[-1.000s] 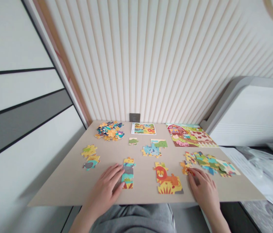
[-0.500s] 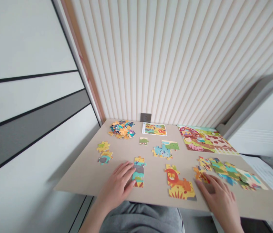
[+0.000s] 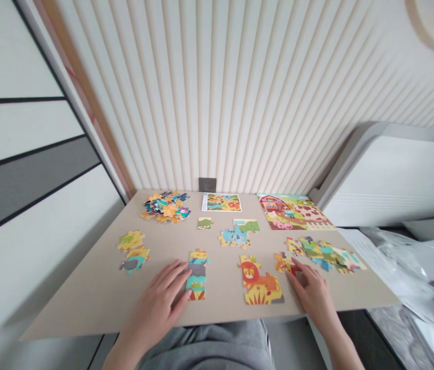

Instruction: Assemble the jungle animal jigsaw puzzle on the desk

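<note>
My left hand [image 3: 158, 298] lies on the table with its fingers spread, the tips touching the left edge of a joined strip of puzzle pieces [image 3: 197, 275]. Over on the right, my right hand [image 3: 311, 288] has its fingertips on an orange and red puzzle piece [image 3: 283, 262], partly hidden by the fingers. Between the hands lies a joined lion section [image 3: 261, 282]. Behind it sits a blue animal section [image 3: 236, 236] joined to a green piece. A single green piece [image 3: 204, 223] lies to its left.
A heap of loose pieces [image 3: 166, 207] sits at the back left of the table [image 3: 97, 298], yellow pieces [image 3: 134, 252] nearer. At the back are a small picture card [image 3: 222, 202] and a farm picture [image 3: 296, 212]. More pieces [image 3: 328, 253] lie right of my right hand.
The view has turned to the right, so the table and pieces appear farther left. My left hand still rests beside the strip, and my right hand remains at the orange and red piece.
</note>
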`<state>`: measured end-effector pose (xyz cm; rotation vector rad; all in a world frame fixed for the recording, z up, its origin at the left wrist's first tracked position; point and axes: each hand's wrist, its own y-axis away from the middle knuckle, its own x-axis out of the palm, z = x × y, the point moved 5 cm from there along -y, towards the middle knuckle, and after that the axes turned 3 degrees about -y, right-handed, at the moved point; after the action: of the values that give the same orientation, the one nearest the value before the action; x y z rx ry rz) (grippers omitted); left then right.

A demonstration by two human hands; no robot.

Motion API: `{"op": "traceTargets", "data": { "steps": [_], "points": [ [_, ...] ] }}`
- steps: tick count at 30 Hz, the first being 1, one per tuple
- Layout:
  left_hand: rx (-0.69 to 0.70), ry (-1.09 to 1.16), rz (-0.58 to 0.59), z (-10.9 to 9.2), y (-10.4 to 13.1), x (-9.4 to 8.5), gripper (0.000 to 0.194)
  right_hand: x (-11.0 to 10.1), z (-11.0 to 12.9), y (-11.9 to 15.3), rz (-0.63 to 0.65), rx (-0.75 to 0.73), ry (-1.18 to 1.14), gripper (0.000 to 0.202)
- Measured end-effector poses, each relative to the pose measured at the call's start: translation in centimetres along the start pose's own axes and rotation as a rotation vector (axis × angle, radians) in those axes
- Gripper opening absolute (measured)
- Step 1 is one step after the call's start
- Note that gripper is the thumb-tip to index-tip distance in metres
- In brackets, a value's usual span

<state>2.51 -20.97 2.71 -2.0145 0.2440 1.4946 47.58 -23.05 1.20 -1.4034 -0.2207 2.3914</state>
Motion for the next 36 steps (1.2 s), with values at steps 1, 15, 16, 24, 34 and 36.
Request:
{"op": "traceTargets", "data": {
  "steps": [1, 15, 16, 24, 34, 36],
  "points": [
    [0.002, 0.003, 0.001, 0.0, 0.0, 0.1, 0.046, 0.0, 0.1, -0.1, 0.007, 0.011, -0.024, 0.052],
    [-0.012, 0.033, -0.015, 0.0, -0.2, -0.2, 0.046, -0.9, 5.4, -4.4, -0.050, -0.002, -0.530, 0.046],
    [-0.005, 0.031, -0.021, -0.1, -0.2, -0.3, 0.045, -0.4, 6.9, -5.2, 0.011, -0.018, -0.559, 0.045],
    [-0.036, 0.041, 0.016, -0.7, -0.6, -1.1, 0.042, 7.3, 20.4, -10.5, 0.431, -0.296, -0.579, 0.024],
    [-0.049, 0.050, 0.038, -0.8, -0.5, -1.0, 0.042, 15.4, 24.8, -12.4, 0.581, -0.407, -0.497, 0.025],
    [-0.053, 0.049, 0.053, -0.9, -0.5, -0.9, 0.042, 15.6, 24.7, -12.4, 0.588, -0.428, -0.476, 0.027]
  ]
}}
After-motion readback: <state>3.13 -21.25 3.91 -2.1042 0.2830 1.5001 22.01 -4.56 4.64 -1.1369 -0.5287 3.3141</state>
